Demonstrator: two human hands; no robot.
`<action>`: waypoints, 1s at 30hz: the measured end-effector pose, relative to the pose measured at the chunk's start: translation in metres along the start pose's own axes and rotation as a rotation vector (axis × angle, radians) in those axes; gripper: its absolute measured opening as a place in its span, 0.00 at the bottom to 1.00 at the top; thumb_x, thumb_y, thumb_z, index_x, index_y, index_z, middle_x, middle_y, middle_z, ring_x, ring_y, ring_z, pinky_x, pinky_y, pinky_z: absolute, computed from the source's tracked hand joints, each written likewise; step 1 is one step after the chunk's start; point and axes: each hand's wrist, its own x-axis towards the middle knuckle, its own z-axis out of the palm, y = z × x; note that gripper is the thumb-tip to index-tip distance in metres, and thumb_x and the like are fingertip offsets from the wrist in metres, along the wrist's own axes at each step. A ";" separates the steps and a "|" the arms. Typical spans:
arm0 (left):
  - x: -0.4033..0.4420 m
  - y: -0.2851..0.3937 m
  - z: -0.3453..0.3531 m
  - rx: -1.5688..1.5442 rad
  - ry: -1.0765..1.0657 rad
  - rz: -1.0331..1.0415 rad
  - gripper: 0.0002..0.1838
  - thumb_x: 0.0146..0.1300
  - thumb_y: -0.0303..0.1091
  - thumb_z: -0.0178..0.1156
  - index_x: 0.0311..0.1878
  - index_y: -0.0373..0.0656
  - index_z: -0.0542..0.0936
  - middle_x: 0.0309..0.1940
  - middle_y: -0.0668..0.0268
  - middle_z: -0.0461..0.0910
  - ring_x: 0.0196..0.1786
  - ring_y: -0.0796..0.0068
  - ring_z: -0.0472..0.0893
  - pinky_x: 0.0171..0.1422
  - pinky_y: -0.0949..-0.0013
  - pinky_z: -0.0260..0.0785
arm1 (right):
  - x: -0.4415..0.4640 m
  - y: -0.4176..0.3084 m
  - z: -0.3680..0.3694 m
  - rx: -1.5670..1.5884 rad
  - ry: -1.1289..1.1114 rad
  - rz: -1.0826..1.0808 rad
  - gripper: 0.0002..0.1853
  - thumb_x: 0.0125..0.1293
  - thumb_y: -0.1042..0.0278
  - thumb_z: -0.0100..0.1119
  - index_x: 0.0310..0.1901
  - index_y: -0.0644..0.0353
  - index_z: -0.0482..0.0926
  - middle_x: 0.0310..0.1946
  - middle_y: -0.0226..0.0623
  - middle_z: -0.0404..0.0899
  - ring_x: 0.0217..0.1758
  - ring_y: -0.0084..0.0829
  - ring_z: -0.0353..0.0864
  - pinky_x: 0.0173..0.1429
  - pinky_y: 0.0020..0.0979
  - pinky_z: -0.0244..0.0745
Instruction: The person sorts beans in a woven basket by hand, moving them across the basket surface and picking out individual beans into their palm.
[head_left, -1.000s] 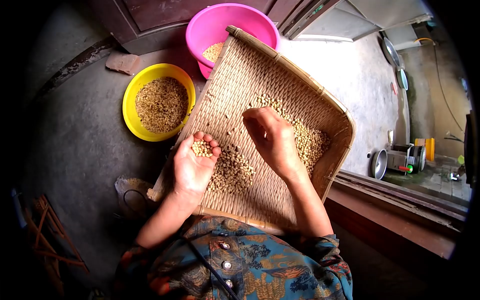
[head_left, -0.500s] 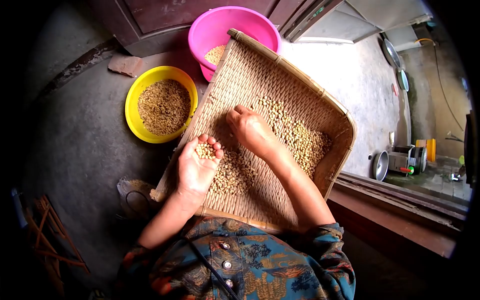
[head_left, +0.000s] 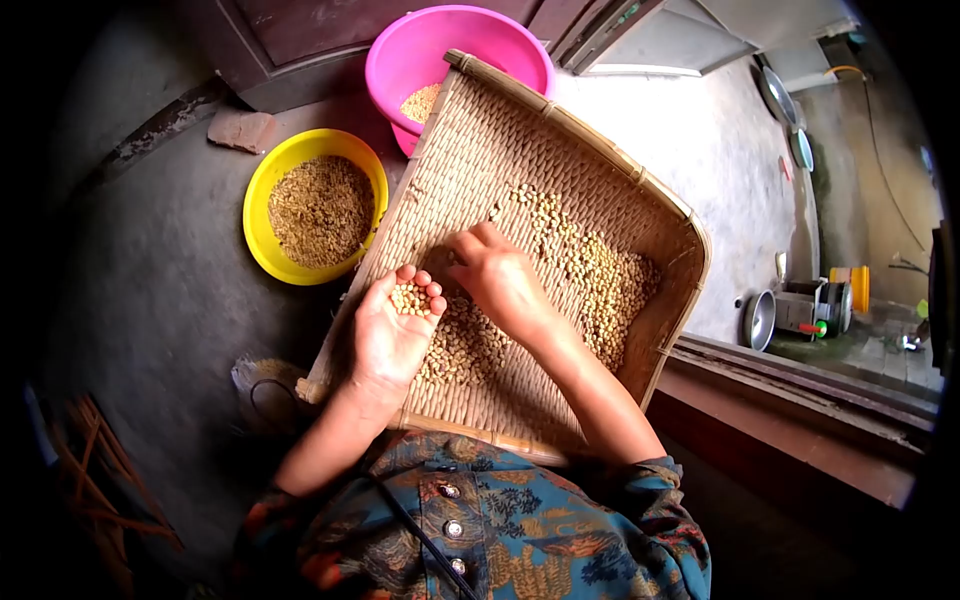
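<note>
A woven bamboo tray [head_left: 500,130] lies across my lap, with a pile of pale beans [head_left: 605,290] along its right side and a second, browner pile [head_left: 462,345] near its lower left. My left hand [head_left: 393,335] is palm up over the tray's left edge, its fingers curled around a small heap of beans [head_left: 408,298]. Just right of those fingertips, my right hand [head_left: 495,275] is closed, knuckles up, above the weave. Whatever its fingertips pinch is hidden from view.
A yellow basin [head_left: 256,190] of brownish grains stands on the floor at left, near a brick [head_left: 242,130]. Behind the tray is a pink basin [head_left: 385,70] with pale beans. A door sill [head_left: 780,420] runs along the right. Metal bowls and a machine [head_left: 800,310] are beyond it.
My right hand has moved left and down from the right pile, coming close to my left fingers. My left hand still cups its beans, almost unmoved.
</note>
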 end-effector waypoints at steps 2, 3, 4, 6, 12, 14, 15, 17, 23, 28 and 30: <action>-0.001 0.001 0.002 0.001 0.022 0.002 0.08 0.70 0.33 0.48 0.42 0.38 0.71 0.39 0.59 0.72 0.43 0.65 0.71 0.49 0.64 0.69 | 0.002 0.003 0.009 -0.143 -0.026 -0.060 0.13 0.54 0.74 0.57 0.42 0.65 0.76 0.34 0.43 0.75 0.40 0.39 0.78 0.43 0.35 0.79; 0.000 0.002 0.001 0.007 0.009 0.008 0.08 0.70 0.34 0.49 0.42 0.38 0.72 0.39 0.59 0.73 0.42 0.65 0.72 0.48 0.64 0.69 | 0.002 0.001 0.008 -0.204 -0.051 -0.061 0.12 0.55 0.73 0.55 0.41 0.65 0.75 0.34 0.42 0.75 0.42 0.39 0.78 0.45 0.35 0.78; 0.001 0.003 -0.001 0.013 -0.002 0.013 0.09 0.69 0.34 0.50 0.42 0.38 0.72 0.38 0.60 0.74 0.42 0.65 0.73 0.48 0.64 0.69 | 0.001 0.000 0.009 -0.224 -0.074 -0.062 0.10 0.56 0.73 0.54 0.40 0.66 0.74 0.34 0.42 0.75 0.41 0.40 0.79 0.44 0.35 0.79; 0.001 0.003 0.001 0.032 0.006 0.013 0.09 0.69 0.35 0.51 0.42 0.39 0.72 0.37 0.61 0.74 0.41 0.66 0.73 0.47 0.64 0.69 | -0.003 -0.004 0.010 -0.208 -0.116 -0.013 0.09 0.57 0.73 0.52 0.39 0.67 0.74 0.34 0.45 0.75 0.38 0.43 0.80 0.42 0.36 0.79; 0.001 0.003 0.001 0.114 0.013 -0.003 0.08 0.69 0.34 0.50 0.42 0.40 0.72 0.37 0.61 0.74 0.41 0.66 0.73 0.47 0.64 0.69 | -0.010 -0.005 0.018 -0.140 -0.060 0.113 0.09 0.55 0.75 0.54 0.39 0.65 0.74 0.34 0.47 0.75 0.36 0.45 0.81 0.40 0.39 0.78; 0.001 0.003 0.001 0.129 0.018 -0.007 0.08 0.69 0.34 0.50 0.42 0.40 0.72 0.37 0.61 0.74 0.41 0.66 0.73 0.47 0.64 0.69 | -0.012 -0.006 0.019 -0.115 -0.040 0.143 0.10 0.55 0.75 0.54 0.40 0.65 0.76 0.35 0.47 0.76 0.39 0.45 0.81 0.43 0.38 0.78; 0.001 0.002 0.002 0.135 0.021 -0.008 0.08 0.69 0.34 0.50 0.42 0.40 0.72 0.37 0.61 0.74 0.41 0.66 0.73 0.47 0.64 0.69 | -0.012 -0.006 0.016 -0.139 -0.060 0.160 0.11 0.54 0.75 0.55 0.40 0.65 0.76 0.35 0.47 0.76 0.39 0.45 0.80 0.43 0.38 0.78; 0.000 0.002 0.002 0.147 0.018 -0.016 0.08 0.69 0.34 0.51 0.42 0.40 0.72 0.37 0.61 0.74 0.41 0.66 0.73 0.47 0.64 0.69 | -0.012 -0.008 0.010 -0.186 -0.104 0.193 0.12 0.53 0.76 0.55 0.41 0.66 0.77 0.35 0.46 0.76 0.40 0.44 0.80 0.44 0.37 0.78; -0.003 -0.003 0.014 0.238 0.053 -0.031 0.10 0.70 0.35 0.48 0.45 0.38 0.72 0.39 0.60 0.74 0.44 0.65 0.74 0.53 0.62 0.69 | -0.018 0.000 0.001 0.069 0.086 0.097 0.07 0.47 0.81 0.59 0.31 0.66 0.77 0.30 0.45 0.78 0.34 0.42 0.81 0.40 0.39 0.80; 0.000 -0.004 0.008 0.132 0.012 -0.126 0.14 0.73 0.35 0.42 0.49 0.35 0.72 0.48 0.55 0.75 0.52 0.63 0.74 0.59 0.59 0.69 | -0.020 -0.029 -0.036 0.374 -0.032 -0.004 0.08 0.56 0.75 0.64 0.38 0.62 0.81 0.38 0.45 0.79 0.38 0.42 0.83 0.45 0.37 0.81; -0.001 -0.005 0.012 -0.014 0.011 -0.165 0.13 0.72 0.35 0.45 0.48 0.35 0.73 0.48 0.52 0.75 0.52 0.60 0.74 0.61 0.56 0.69 | -0.012 0.001 -0.033 0.239 -0.026 0.150 0.08 0.58 0.78 0.59 0.40 0.64 0.80 0.37 0.46 0.80 0.39 0.42 0.83 0.46 0.38 0.81</action>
